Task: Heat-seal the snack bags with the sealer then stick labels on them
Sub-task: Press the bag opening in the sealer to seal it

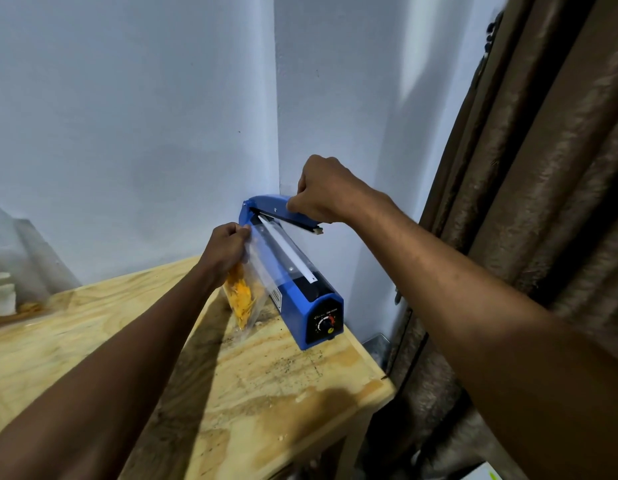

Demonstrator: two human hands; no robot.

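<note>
A blue heat sealer (302, 299) stands on the wooden table (273, 382) against the wall corner, its dial end facing me. Its lid arm (271, 206) is raised at an angle above the white sealing strip. My right hand (326, 190) grips the raised arm from above. My left hand (226, 249) pinches the top of a clear snack bag (247, 292) holding orange-yellow snacks, and the bag's open end lies across the sealer's strip. The bag's lower part hangs beside the sealer's left side, just above the table.
A large clear plastic bag (13, 268) with white and orange contents sits at the table's far left. A brown curtain (529, 188) hangs close on the right. The table's right edge falls off just past the sealer. A small white-and-green object (484, 472) shows on the floor.
</note>
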